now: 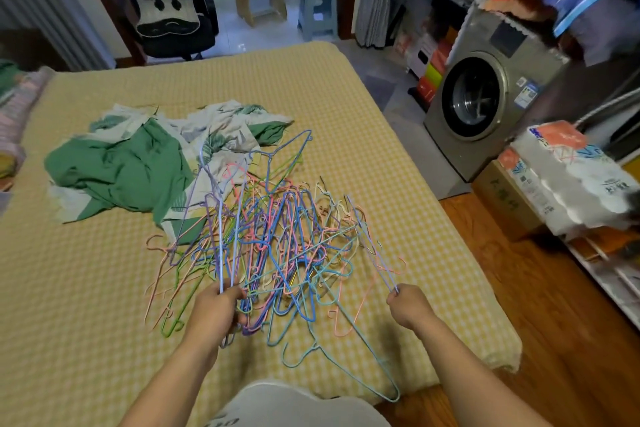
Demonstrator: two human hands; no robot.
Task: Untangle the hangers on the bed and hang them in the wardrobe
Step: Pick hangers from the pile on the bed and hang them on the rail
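- Both fists grip wire: left hand (218, 305) holds several gathered hangers, right hand (408, 305) pinches one lilac wire hanger (372, 246)
- Tangled heap of thin coloured wire hangers (277, 239) fills frame centre
- Best drawn out slowly, hook freed first
- Underneath, yellow checked bed cover (104, 288); grey washing machine (485, 104) upper right

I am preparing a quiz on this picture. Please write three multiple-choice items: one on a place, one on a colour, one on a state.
1. Where does the washing machine stand?
A. right of the bed
B. on the bed
C. left of the bed

2. What colour is the bed cover?
A. red
B. yellow check
C. black

3. What is the right hand doing?
A. lying flat
B. holding cloth
C. pinching a hanger

Key: 1 A, it stands on the floor at the right; 2 B, yellow squares show; 3 C, fingers close on a thin wire.
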